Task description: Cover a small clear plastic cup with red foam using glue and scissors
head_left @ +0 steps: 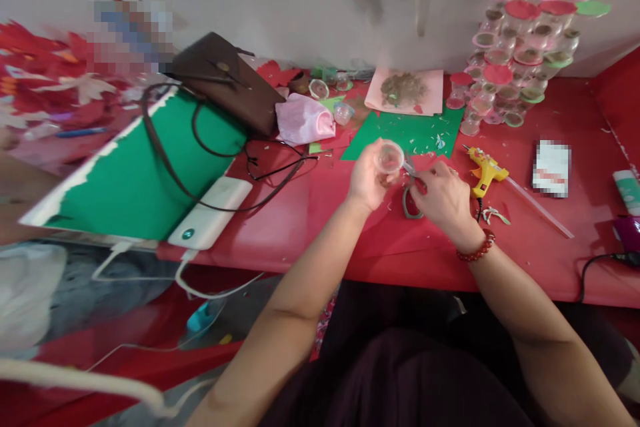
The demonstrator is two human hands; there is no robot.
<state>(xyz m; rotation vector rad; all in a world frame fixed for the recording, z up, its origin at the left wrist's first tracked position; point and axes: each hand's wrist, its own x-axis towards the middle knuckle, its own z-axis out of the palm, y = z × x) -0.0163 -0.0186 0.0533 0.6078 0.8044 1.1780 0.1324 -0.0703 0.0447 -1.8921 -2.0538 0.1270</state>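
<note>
Red plastic sheeting is covering the desk [310, 227], and well to the left of the yellow hot-glue gun [484, 170] lying on it, the person's two hands are meeting just above the surface. The left hand [369, 180] is curling around a small clear plastic cup [389, 157], fingers and thumb wrapping its wall, and is holding it raised off the desk with the open mouth tipping up toward the camera. The right hand [444, 199], sitting between the cup and the glue gun and wearing a red bead bracelet [475, 252] at the wrist, is closing on a pair of grey-handled scissors [411, 203]. One handle loop is showing below the knuckles, while the blades are too blurred to say how far they are parting. The scissors' long axis is running from that loop up and slightly left, so the tips are pointing at the cup's rim from its right side, very near it. The cup is lying up and to the left of the right hand, and the left hand is the nearer one, gripping it. To the upper left of the glue gun a green paper sheet [400, 133] strewn with clippings is lying flat, and to its upper right a stack of lidded clear cups [520, 53] is leaning against the wall.
</note>
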